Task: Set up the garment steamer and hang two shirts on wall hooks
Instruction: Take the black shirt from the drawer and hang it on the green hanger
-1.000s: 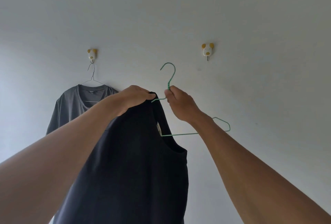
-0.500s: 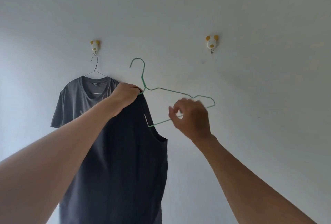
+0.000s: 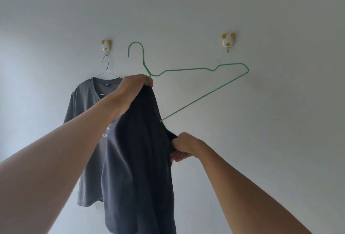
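Note:
A dark navy shirt (image 3: 141, 159) hangs in front of me, half on a green wire hanger (image 3: 205, 69). My left hand (image 3: 136, 84) grips the hanger's neck together with the shirt's shoulder; the hanger's right arm sticks out bare. My right hand (image 3: 183, 146) pinches the shirt's edge lower down on the right. Behind, a grey T-shirt (image 3: 87, 99) hangs on a thin wire hanger (image 3: 107, 69) from the left dog-shaped wall hook (image 3: 106, 45). The right dog-shaped wall hook (image 3: 228, 40) holds nothing. No steamer is in view.
A plain white wall (image 3: 280, 121) fills the view. The two hooks are spaced apart at about the same height, above my hands.
My right hand let go of the hanger, dropped down and took hold of the dark shirt's edge. The left hand lifted the hanger and shirt, and the hanger swung level.

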`<state>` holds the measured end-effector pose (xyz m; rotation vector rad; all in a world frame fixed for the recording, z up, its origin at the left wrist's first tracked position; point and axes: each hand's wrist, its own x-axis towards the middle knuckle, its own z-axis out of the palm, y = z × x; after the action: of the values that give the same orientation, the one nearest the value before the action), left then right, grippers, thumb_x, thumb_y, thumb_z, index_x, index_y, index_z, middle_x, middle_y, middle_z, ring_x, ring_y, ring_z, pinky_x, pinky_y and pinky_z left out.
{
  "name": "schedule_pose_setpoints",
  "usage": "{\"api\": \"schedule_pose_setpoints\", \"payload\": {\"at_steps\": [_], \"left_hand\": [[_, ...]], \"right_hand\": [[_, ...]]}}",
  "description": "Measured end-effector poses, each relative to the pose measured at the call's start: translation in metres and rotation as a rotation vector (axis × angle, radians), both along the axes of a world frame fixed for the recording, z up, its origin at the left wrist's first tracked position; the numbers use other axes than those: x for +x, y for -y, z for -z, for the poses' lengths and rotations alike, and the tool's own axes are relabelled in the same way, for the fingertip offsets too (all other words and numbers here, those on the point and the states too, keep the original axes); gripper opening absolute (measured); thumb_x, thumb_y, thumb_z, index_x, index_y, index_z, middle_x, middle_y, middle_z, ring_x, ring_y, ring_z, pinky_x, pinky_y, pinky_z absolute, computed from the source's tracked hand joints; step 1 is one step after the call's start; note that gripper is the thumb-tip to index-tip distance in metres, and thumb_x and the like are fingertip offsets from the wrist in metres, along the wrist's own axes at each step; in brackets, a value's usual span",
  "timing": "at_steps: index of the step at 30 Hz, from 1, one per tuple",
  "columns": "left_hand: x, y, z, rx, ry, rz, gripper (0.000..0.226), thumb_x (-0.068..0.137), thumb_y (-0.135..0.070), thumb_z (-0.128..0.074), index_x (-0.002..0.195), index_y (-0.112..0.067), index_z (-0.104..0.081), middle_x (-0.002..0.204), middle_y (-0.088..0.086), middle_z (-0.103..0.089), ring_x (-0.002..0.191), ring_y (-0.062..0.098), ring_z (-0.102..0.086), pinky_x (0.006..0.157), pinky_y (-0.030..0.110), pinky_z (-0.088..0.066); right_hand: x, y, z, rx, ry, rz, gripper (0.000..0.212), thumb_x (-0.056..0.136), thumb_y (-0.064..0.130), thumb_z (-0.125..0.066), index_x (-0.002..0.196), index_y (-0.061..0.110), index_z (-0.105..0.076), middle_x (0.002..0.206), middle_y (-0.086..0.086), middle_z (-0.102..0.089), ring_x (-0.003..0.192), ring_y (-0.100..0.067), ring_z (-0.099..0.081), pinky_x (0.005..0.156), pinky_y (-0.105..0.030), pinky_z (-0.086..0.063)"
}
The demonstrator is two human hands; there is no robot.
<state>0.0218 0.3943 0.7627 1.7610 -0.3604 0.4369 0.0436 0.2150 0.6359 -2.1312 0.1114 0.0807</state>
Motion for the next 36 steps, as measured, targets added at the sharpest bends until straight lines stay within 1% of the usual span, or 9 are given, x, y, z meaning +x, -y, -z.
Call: {"api": "schedule_pose_setpoints", "payload": {"at_steps": [2, 6, 10, 13, 17, 28, 32, 34, 36], "left_hand": [[-0.004, -0.013, -0.001, 0.027, -0.014, 0.022, 0.029, 0.065, -0.041, -0.046, 0.048, -0.019, -0.056, 0.077, 0.004, -0.057, 0.069, 0.023, -0.049, 0.068, 0.032, -0.039], [0.006, -0.024, 0.008, 0.296, 0.086, -0.123, 0.066, 0.071, -0.085, -0.037, 0.055, -0.022, -0.049, 0.062, -0.004, -0.045, 0.056, 0.014, -0.037, 0.059, 0.03, -0.03], [0.02, -0.023, 0.017, 0.336, 0.128, -0.211, 0.063, 0.079, -0.078, -0.042, 0.059, -0.018, -0.039, 0.042, -0.01, -0.029, 0.034, 0.008, -0.024, 0.048, 0.027, -0.024], [0.022, -0.018, 0.015, 0.417, 0.14, -0.226, 0.06, 0.085, -0.062, -0.05, 0.05, -0.02, -0.024, 0.037, -0.009, -0.021, 0.029, 0.009, -0.018, 0.049, 0.029, -0.022], [0.023, -0.013, 0.014, 0.553, 0.147, -0.212, 0.058, 0.085, -0.054, -0.05, 0.045, -0.02, -0.025, 0.035, -0.008, -0.02, 0.029, 0.01, -0.019, 0.049, 0.027, -0.024], [0.035, 0.002, 0.034, 0.581, 0.071, -0.187, 0.052, 0.079, -0.05, -0.043, 0.04, -0.019, -0.027, 0.036, -0.005, -0.025, 0.035, 0.016, -0.025, 0.05, 0.029, -0.026], [0.035, 0.009, 0.048, 0.474, -0.022, -0.202, 0.044, 0.075, -0.057, -0.038, 0.06, -0.016, -0.043, 0.048, -0.002, -0.038, 0.048, 0.019, -0.035, 0.054, 0.031, -0.028], [0.035, 0.012, 0.055, 0.408, -0.112, -0.178, 0.065, 0.068, -0.078, -0.04, 0.076, -0.015, -0.057, 0.068, -0.001, -0.054, 0.063, 0.021, -0.048, 0.065, 0.032, -0.035], [0.036, 0.012, 0.057, 0.361, -0.229, -0.148, 0.108, 0.048, -0.098, -0.041, 0.109, -0.013, -0.063, 0.111, 0.005, -0.059, 0.103, 0.026, -0.053, 0.09, 0.038, -0.035]], "right_hand": [[0.002, 0.011, -0.005, 0.252, 0.056, 0.174, 0.025, 0.096, 0.007, -0.042, 0.09, -0.01, -0.059, 0.074, -0.023, -0.07, 0.051, -0.026, -0.067, 0.046, -0.029, -0.057], [0.0, 0.042, -0.027, 0.786, 0.24, 0.239, 0.022, 0.094, -0.002, -0.04, 0.11, -0.006, -0.056, 0.102, -0.027, -0.066, 0.074, -0.034, -0.067, 0.05, -0.037, -0.058], [-0.015, 0.062, -0.048, 1.016, 0.272, 0.173, 0.019, 0.088, -0.001, -0.045, 0.096, 0.003, -0.062, 0.078, -0.013, -0.064, 0.068, -0.024, -0.063, 0.058, -0.031, -0.058], [-0.023, 0.077, -0.058, 0.997, 0.271, 0.167, 0.017, 0.086, 0.006, -0.048, 0.086, 0.01, -0.065, 0.07, -0.005, -0.061, 0.066, -0.02, -0.058, 0.066, -0.029, -0.054], [-0.033, 0.098, -0.061, 0.931, 0.251, 0.171, 0.018, 0.082, 0.007, -0.049, 0.087, 0.014, -0.065, 0.075, -0.002, -0.06, 0.071, -0.019, -0.058, 0.078, -0.031, -0.048], [-0.042, 0.132, -0.065, 0.853, 0.178, 0.178, 0.01, 0.075, 0.015, -0.059, 0.082, 0.011, -0.065, 0.068, -0.002, -0.056, 0.063, -0.022, -0.06, 0.073, -0.03, -0.052], [-0.037, 0.116, -0.068, 0.66, 0.195, 0.235, 0.017, 0.081, 0.014, -0.054, 0.077, 0.012, -0.07, 0.071, -0.005, -0.067, 0.071, -0.022, -0.064, 0.071, -0.032, -0.055], [-0.035, 0.108, -0.066, 0.67, 0.184, 0.232, 0.019, 0.087, 0.009, -0.053, 0.077, 0.01, -0.07, 0.078, -0.009, -0.069, 0.073, -0.023, -0.065, 0.069, -0.034, -0.056], [-0.035, 0.107, -0.064, 0.691, 0.173, 0.232, 0.022, 0.094, 0.013, -0.053, 0.081, 0.009, -0.07, 0.081, -0.01, -0.07, 0.072, -0.023, -0.066, 0.063, -0.034, -0.055]]}}
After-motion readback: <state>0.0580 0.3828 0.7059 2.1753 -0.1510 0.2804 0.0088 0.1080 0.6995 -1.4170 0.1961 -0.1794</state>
